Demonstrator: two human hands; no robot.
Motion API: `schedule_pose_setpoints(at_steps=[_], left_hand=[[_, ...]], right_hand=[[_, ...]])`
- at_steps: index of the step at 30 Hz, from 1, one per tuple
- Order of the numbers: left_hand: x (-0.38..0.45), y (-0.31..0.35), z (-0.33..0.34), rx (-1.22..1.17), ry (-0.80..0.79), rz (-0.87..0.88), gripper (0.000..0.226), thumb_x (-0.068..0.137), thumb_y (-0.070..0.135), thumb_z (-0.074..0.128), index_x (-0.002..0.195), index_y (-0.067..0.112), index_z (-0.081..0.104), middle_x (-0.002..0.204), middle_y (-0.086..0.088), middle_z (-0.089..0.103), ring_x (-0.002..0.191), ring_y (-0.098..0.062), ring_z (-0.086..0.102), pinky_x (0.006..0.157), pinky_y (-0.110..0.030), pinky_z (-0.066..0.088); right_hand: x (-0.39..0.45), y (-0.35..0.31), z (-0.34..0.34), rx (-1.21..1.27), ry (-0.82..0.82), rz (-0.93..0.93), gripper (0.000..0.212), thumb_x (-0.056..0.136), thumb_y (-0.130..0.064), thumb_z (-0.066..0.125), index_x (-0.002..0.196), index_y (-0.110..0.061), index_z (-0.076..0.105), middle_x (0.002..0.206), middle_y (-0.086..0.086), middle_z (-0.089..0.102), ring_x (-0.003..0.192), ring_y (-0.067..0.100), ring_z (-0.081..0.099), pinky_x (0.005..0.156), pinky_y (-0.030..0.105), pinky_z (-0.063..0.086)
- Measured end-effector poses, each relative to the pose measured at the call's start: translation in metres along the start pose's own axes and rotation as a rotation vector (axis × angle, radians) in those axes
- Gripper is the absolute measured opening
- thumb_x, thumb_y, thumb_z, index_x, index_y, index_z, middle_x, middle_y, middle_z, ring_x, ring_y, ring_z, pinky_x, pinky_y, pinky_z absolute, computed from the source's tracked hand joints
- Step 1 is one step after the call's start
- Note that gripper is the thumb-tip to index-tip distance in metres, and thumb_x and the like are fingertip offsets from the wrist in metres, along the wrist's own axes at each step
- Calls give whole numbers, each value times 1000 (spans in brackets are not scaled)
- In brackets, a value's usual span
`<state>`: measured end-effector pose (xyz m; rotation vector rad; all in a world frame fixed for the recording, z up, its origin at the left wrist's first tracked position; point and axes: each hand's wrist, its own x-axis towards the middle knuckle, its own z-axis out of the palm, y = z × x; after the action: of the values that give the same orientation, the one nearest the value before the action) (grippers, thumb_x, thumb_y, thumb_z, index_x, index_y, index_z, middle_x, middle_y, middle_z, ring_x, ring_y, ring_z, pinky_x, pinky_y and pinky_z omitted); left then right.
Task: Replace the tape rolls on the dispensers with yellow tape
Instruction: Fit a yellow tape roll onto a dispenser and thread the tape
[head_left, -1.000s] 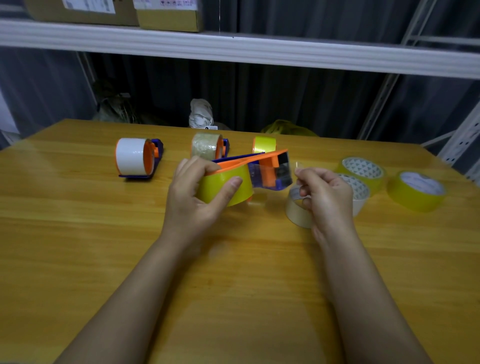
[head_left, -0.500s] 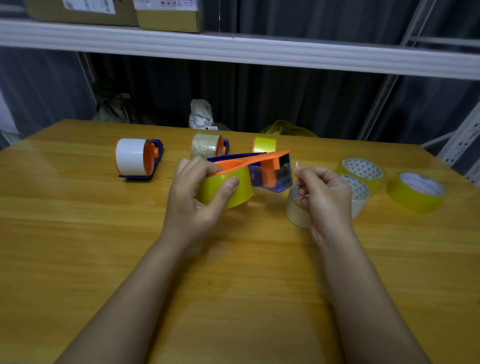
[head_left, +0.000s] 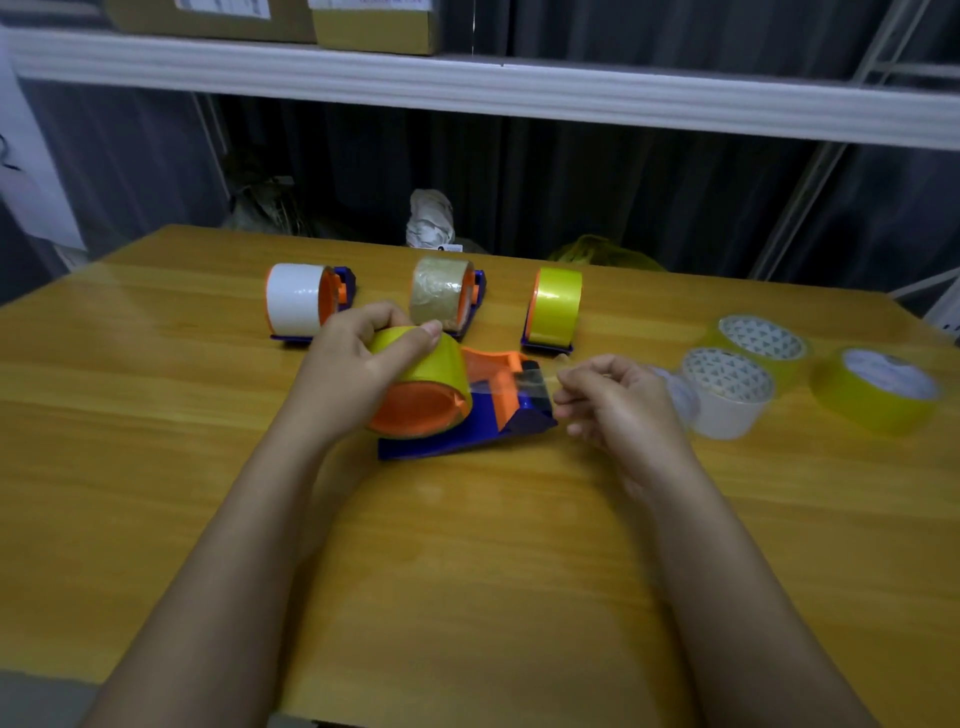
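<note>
Lowered dispenser (head_left: 467, 421), left grip (head_left: 358, 364) atop, apparently

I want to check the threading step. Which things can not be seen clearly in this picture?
- Tape end: head view, hidden inside the right hand fingers; the strip is clear and blurred.
- Cutter on the near dispenser: behind that strip.
- Yellow roll far side: covered by the left hand.
- Box labels: cut by the top edge.

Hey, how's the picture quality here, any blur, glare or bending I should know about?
Head view: dim light, soft overall; the right hand and the loose rolls beside it look motion-smeared; pale glare streaks the wooden table; the white shelf bows from the wide lens; the left hand on the yellow tape roll reads clearer.
</note>
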<state>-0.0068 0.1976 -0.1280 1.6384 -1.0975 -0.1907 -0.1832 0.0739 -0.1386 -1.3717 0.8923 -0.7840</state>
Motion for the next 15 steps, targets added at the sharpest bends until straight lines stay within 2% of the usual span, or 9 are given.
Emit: schedule_pose_setpoints(at_steps=[2, 6, 9, 12, 13, 15], left_hand=[[1, -1, -9, 27, -44, -77, 34, 72, 56, 61, 64, 24, 54, 62, 8, 54, 60, -6, 54, 54, -22, 39], [-1, -6, -25, 154, -177, -175, 46, 77, 57, 66, 70, 13, 56, 61, 5, 54, 54, -3, 49, 56, -27, 35], [-4, -4, -35, 203, -241, -214, 52, 71, 66, 57, 73, 15, 56, 69, 0, 57, 62, -9, 53, 61, -30, 37], [-2, 1, -38, 345, -287, -244, 34, 85, 58, 55, 90, 25, 60, 93, 6, 60, 88, -12, 56, 72, -33, 42], [0, 5, -37, 411, -283, -220, 27, 89, 52, 54, 100, 28, 60, 103, 7, 58, 98, -13, 53, 79, -35, 44], [5, 15, -32, 556, -261, -66, 23, 90, 42, 55, 110, 30, 58, 112, 8, 55, 110, -14, 47, 92, -39, 44]], right_hand=[[0, 4, 6, -40, -30, 10, 5, 90, -9, 61, 86, -11, 60, 65, 2, 65, 53, 7, 61, 42, 17, 43], [-2, 12, 19, -151, -73, 12, 9, 90, -6, 56, 86, -14, 56, 71, 5, 64, 59, 13, 60, 46, 21, 44], [-2, 19, 28, -193, -86, 22, 12, 90, -6, 54, 87, -17, 53, 72, 5, 63, 62, 16, 61, 59, 30, 54], [-1, 25, 31, -216, -74, 5, 11, 89, -8, 56, 88, -19, 54, 73, 3, 63, 64, 14, 63, 75, 39, 57], [-1, 26, 31, -226, -70, -3, 11, 89, -8, 57, 89, -19, 54, 74, 3, 64, 65, 14, 63, 75, 39, 56], [-1, 26, 30, -249, -58, -14, 11, 89, -10, 58, 89, -21, 54, 74, 4, 65, 65, 15, 61, 68, 37, 53]])
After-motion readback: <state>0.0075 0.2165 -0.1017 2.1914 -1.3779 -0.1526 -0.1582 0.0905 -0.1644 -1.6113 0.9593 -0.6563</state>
